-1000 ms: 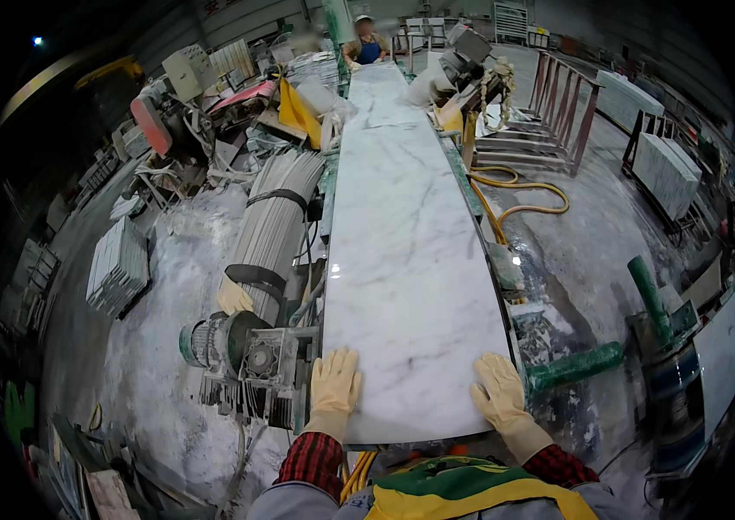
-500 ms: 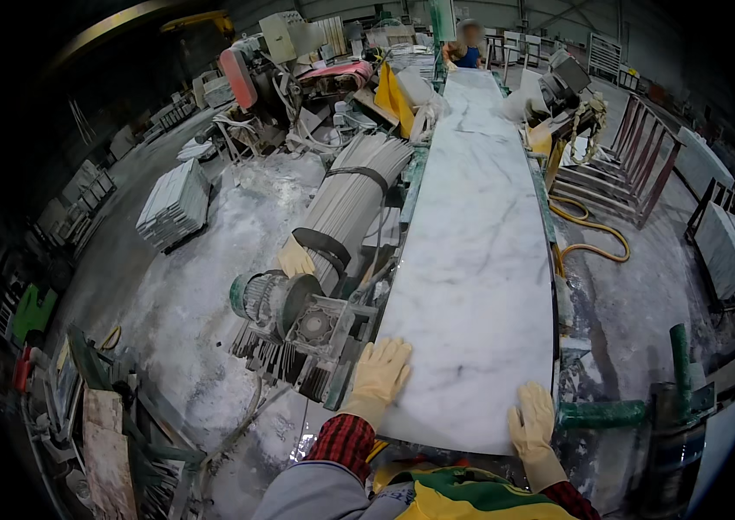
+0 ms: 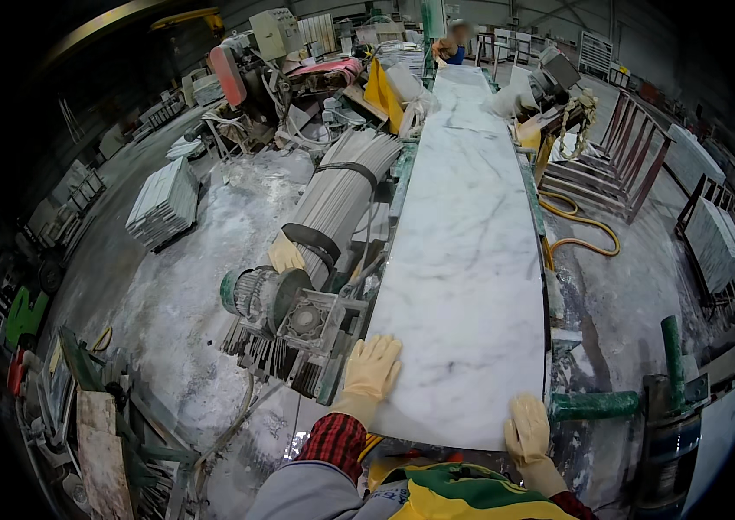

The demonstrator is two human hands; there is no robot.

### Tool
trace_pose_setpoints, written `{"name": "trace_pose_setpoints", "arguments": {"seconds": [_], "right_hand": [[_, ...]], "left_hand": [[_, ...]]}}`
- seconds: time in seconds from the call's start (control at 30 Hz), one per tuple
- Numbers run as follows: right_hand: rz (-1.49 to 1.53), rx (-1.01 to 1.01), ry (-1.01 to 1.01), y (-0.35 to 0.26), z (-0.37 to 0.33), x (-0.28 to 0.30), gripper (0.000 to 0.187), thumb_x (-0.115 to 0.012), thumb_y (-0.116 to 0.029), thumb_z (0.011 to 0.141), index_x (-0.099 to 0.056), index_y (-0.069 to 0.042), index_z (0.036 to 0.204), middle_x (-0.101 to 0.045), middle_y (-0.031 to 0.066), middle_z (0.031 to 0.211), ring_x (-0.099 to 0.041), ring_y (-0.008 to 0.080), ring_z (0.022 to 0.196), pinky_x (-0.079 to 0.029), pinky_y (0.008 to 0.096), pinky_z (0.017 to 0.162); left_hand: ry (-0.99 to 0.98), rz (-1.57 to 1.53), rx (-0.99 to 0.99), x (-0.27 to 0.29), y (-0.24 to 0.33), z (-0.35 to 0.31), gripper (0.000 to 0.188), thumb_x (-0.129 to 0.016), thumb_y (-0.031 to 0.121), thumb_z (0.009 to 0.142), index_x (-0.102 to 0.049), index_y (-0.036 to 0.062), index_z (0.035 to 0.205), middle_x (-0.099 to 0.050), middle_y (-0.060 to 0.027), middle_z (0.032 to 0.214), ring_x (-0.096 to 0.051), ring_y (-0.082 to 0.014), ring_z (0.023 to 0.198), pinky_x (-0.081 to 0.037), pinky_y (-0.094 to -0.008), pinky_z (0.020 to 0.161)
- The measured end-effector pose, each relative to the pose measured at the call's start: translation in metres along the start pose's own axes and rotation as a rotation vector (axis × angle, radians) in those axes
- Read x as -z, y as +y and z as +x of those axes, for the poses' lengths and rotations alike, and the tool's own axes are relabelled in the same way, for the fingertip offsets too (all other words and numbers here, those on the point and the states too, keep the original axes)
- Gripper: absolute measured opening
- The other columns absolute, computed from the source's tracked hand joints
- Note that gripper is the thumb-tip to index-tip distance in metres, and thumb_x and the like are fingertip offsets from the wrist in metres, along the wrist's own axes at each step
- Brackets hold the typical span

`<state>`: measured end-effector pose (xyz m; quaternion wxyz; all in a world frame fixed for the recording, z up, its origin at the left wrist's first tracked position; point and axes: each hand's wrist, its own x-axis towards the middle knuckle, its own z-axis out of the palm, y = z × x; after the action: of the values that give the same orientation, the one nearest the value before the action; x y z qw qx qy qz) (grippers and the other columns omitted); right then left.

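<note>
A long white marble slab [image 3: 467, 260] with grey veins stretches away from me along a machine bed. My left hand [image 3: 373, 368], in a cream rubber glove, lies flat across the slab's left edge near its front corner, fingers stretched out. At the front right corner rests my right hand [image 3: 527, 429], gloved the same way, its fingers extended along the edge. Neither hand is closed around the slab. Part of the right palm is hidden from view.
Left of the slab stand a dusty motor [image 3: 259, 295] and a strapped bundle of strips [image 3: 337, 195] with a loose glove [image 3: 285, 253] on it. A green pipe [image 3: 597, 406] juts out at right. A yellow hose [image 3: 588, 244] curls on the floor. Another person [image 3: 454, 45] stands beyond the far end.
The whole view has shifted slightly. Both my hands stay at the slab's near corners. The person at the far end has leaned toward the left.
</note>
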<state>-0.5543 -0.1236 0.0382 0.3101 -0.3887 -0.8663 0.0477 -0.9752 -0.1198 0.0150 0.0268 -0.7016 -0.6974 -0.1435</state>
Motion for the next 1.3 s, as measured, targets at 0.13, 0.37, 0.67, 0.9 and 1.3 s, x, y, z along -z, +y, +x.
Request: {"name": "trace_pose_setpoints", "arguments": {"seconds": [0.13,0.37,0.67,0.9,1.3], "right_hand": [[0.047,0.011,0.016,-0.011,-0.015,0.011,0.036,-0.062,-0.006,0.091,-0.065,0.006,0.124,-0.064,0.0297,0.123,-0.061,0.0515,0.11,-0.049,0.0601,0.099],[0.053,-0.006,0.014,-0.015,-0.02,0.015,0.034,-0.061,-0.008,0.093,-0.064,0.006,0.125,-0.063,0.0282,0.119,-0.06,0.0495,0.106,-0.049,0.0594,0.097],[0.04,-0.017,0.03,-0.022,-0.02,0.019,0.032,-0.06,-0.01,0.096,-0.065,0.005,0.124,-0.063,0.0281,0.118,-0.06,0.0492,0.104,-0.048,0.0589,0.096],[0.072,-0.035,0.017,-0.026,-0.02,0.019,0.031,-0.059,-0.007,0.092,-0.064,0.006,0.12,-0.061,0.027,0.111,-0.057,0.0476,0.096,-0.048,0.0576,0.088],[0.095,-0.039,0.012,-0.028,-0.027,0.019,0.032,-0.06,-0.006,0.092,-0.064,0.007,0.121,-0.062,0.0282,0.115,-0.058,0.0489,0.099,-0.048,0.0586,0.091]], "left_hand": [[-0.008,0.027,-0.014,0.001,0.0,-0.003,0.049,-0.062,0.036,0.107,-0.057,0.0161,0.151,-0.058,-0.0109,0.162,-0.049,-0.0323,0.153,-0.034,-0.0575,0.128],[-0.011,0.058,-0.016,0.008,0.005,-0.006,0.05,-0.062,0.037,0.106,-0.057,0.0163,0.152,-0.056,-0.0097,0.162,-0.049,-0.0314,0.152,-0.034,-0.0569,0.127],[-0.01,0.062,-0.008,0.002,0.003,-0.013,0.052,-0.064,0.035,0.106,-0.056,0.0165,0.154,-0.057,-0.0094,0.162,-0.048,-0.0314,0.153,-0.033,-0.0565,0.128],[-0.004,0.046,-0.014,0.004,0.004,-0.018,0.052,-0.065,0.035,0.105,-0.057,0.0165,0.154,-0.057,-0.0106,0.162,-0.048,-0.0323,0.153,-0.034,-0.0571,0.128],[0.0,0.029,-0.032,0.01,0.005,-0.025,0.052,-0.065,0.032,0.104,-0.057,0.0134,0.152,-0.057,-0.013,0.161,-0.049,-0.036,0.151,-0.034,-0.0579,0.127]]}}
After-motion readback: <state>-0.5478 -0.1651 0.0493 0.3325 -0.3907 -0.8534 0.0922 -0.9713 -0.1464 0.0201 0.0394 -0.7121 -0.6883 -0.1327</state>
